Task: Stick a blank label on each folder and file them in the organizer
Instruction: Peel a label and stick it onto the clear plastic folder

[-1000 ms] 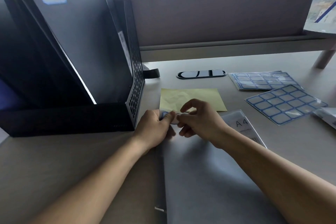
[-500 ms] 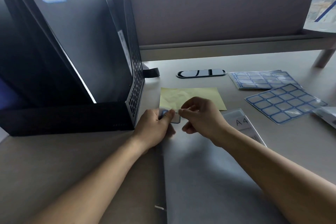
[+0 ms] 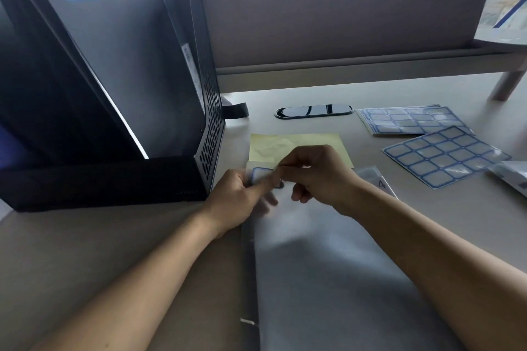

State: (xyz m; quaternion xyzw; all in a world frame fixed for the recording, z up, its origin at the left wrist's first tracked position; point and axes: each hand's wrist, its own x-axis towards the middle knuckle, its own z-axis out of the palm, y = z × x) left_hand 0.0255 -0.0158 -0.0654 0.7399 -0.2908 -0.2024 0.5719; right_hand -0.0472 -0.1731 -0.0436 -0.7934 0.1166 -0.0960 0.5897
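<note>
Label (image 3: 260,175): blank, blue-bordered, held between both hands over the folder's far left corner.
Left hand (image 3: 238,194): fingers curled, thumb pinching the label.
Right hand (image 3: 316,177): fingertips closed on the label's right edge.
Folder (image 3: 328,279): grey, flat at the desk's (image 3: 85,251) near edge.
Organizer (image 3: 209,148): black, desk's left side, holding a labelled filed folder (image 3: 119,51).
Label sheets (image 3: 445,159): desk's right edge.

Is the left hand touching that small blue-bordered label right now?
Touching. In the head view the left hand pinches the label, thumb lying across its lower edge.
</note>
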